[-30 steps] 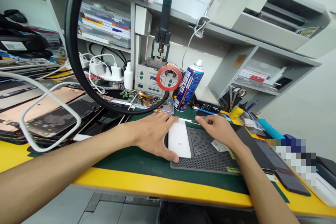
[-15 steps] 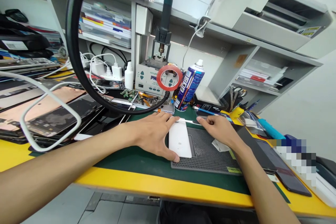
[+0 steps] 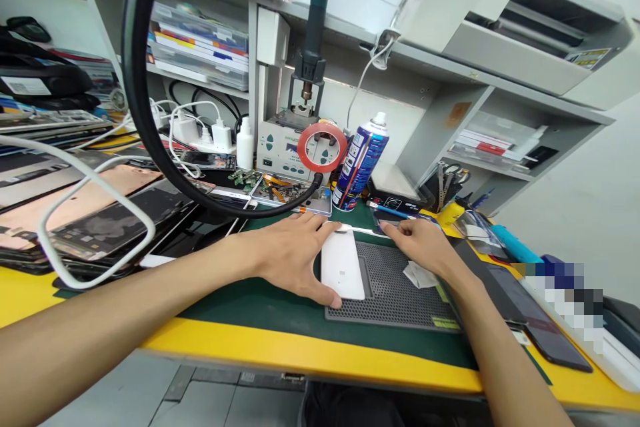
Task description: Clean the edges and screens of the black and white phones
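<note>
My left hand (image 3: 297, 257) spans a flat white device (image 3: 344, 273) with a small logo. Its thumb presses at the near edge and its fingers reach the far end, so it grips the device. Beneath lies a grey perforated mat (image 3: 395, 287). From the device's far end a thin white cable or strip (image 3: 364, 231) runs right. My right hand (image 3: 417, 243) pinches the other end of it; the fingertips partly hide that end. A dark phone-like piece (image 3: 383, 219) lies just beyond the right fingertips. Near the right wrist is a crumpled white cloth (image 3: 420, 275) on the mat.
Phone parts and panels (image 3: 110, 213) are piled at left under a white cable loop (image 3: 100, 180). A black hose (image 3: 133, 80) arcs down before a soldering station (image 3: 280, 147). A blue spray can (image 3: 363, 160), a red tape roll (image 3: 323, 128) and a parts tray (image 3: 290, 193) stand behind.
My right hand has shifted slightly right, and a longer stretch of the white strip now shows between the hands. The left hand and white device have stayed put.
</note>
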A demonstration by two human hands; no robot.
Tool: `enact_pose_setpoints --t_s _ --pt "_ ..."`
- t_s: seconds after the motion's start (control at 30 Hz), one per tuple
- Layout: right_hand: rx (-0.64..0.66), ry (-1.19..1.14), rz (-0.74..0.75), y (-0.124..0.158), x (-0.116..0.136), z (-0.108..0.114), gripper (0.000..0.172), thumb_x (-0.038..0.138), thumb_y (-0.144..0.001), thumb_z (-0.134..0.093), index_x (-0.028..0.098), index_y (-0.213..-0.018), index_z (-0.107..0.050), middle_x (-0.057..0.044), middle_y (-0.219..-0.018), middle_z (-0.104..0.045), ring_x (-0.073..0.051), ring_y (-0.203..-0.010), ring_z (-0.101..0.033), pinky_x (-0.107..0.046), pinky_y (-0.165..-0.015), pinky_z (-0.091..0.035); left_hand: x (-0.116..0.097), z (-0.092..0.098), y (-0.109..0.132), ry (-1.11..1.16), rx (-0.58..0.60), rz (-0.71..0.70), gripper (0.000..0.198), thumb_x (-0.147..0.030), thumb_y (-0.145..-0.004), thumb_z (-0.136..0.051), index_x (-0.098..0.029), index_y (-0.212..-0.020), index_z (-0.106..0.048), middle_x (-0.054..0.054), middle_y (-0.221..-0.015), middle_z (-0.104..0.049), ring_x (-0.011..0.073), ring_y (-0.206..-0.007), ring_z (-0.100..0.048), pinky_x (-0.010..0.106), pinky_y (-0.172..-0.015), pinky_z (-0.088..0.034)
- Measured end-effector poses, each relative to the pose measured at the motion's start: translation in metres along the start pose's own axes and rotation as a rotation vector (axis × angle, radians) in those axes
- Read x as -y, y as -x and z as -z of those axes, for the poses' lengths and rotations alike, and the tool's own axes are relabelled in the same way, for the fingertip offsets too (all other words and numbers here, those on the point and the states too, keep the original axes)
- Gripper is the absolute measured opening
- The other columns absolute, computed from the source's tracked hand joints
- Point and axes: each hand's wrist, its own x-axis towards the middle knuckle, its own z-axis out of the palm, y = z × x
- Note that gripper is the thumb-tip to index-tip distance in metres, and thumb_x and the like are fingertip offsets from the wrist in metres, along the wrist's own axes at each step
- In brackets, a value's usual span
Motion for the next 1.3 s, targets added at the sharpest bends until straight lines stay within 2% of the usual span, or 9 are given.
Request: enact_pose_setpoints --t_s 0.17,0.43,0.67,0.87,1.1,1.3 --pt "0.017 -0.026 0.026 0.0020 0.0052 -0.0017 0.059 0.067 -0.088 -0.042 0.022 -0.050 -0.042 -0.001 -0.050 -0.046 -0.015 -0.049 -0.042 -0.028 -0.052 -0.026 -0.0003 -0.0011 -0.0004 0.003 -0.003 0.006 0.127 -0.096 -0.059 -0.043 -0.018 -0.156 -0.016 0.017 -0.153 -0.033 0.0393 -0.137 -0.032 0.052 -0.112 -0.028" --pt "0.030 -0.002 -0.021 0.0005 0.0011 0.0001 0.058 0.066 -0.088 -0.043 0.021 -0.051 -0.043 0.000 -0.050 -0.045 -0.015 -0.049 -0.042 -0.028 -0.051 -0.025 -0.0006 -0.0011 -0.0013 0.001 0.009 0.000 0.127 -0.096 -0.060 -0.042 -0.019 -0.156 -0.015 0.018 -0.154 -0.031 0.0390 -0.139 -0.029 0.053 -0.112 -0.027" --pt "0.075 -0.056 0.036 0.0028 0.0044 0.0014 0.058 0.066 -0.089 -0.042 0.021 -0.051 -0.037 0.001 -0.049 -0.042 -0.014 -0.050 -0.040 -0.029 -0.052 -0.026 -0.0005 0.0002 0.0003 0.017 0.010 0.012 0.125 -0.096 -0.060 -0.044 -0.022 -0.156 -0.014 0.017 -0.154 -0.032 0.0398 -0.137 -0.033 0.054 -0.111 -0.029" --pt "0.186 -0.101 0.105 0.0045 0.0076 0.0040 0.056 0.062 -0.088 -0.046 0.020 -0.052 -0.043 0.001 -0.052 -0.047 -0.014 -0.052 -0.041 -0.028 -0.053 -0.026 -0.0011 -0.0015 0.0004 -0.002 0.011 0.011 0.125 -0.095 -0.060 -0.043 -0.020 -0.156 -0.015 0.017 -0.153 -0.032 0.0401 -0.138 -0.030 0.053 -0.111 -0.028" --pt "0.029 -0.016 0.002 0.0007 0.0033 -0.0006 0.059 0.066 -0.088 -0.042 0.021 -0.050 -0.044 -0.001 -0.050 -0.047 -0.016 -0.050 -0.042 -0.029 -0.053 -0.027 -0.0009 -0.0014 -0.0008 -0.004 -0.012 -0.003 0.125 -0.095 -0.061 -0.044 -0.018 -0.155 -0.017 0.018 -0.152 -0.034 0.0378 -0.136 -0.034 0.050 -0.111 -0.031" --pt "-0.003 0.000 -0.006 -0.0001 0.0007 -0.0036 0.061 0.070 -0.088 -0.040 0.021 -0.051 -0.045 -0.002 -0.051 -0.050 -0.016 -0.051 -0.044 -0.028 -0.053 -0.028 -0.0003 -0.0024 -0.0019 0.000 -0.016 -0.001 0.126 -0.096 -0.060 -0.043 -0.017 -0.155 -0.017 0.019 -0.152 -0.034 0.0381 -0.136 -0.034 0.052 -0.111 -0.030"
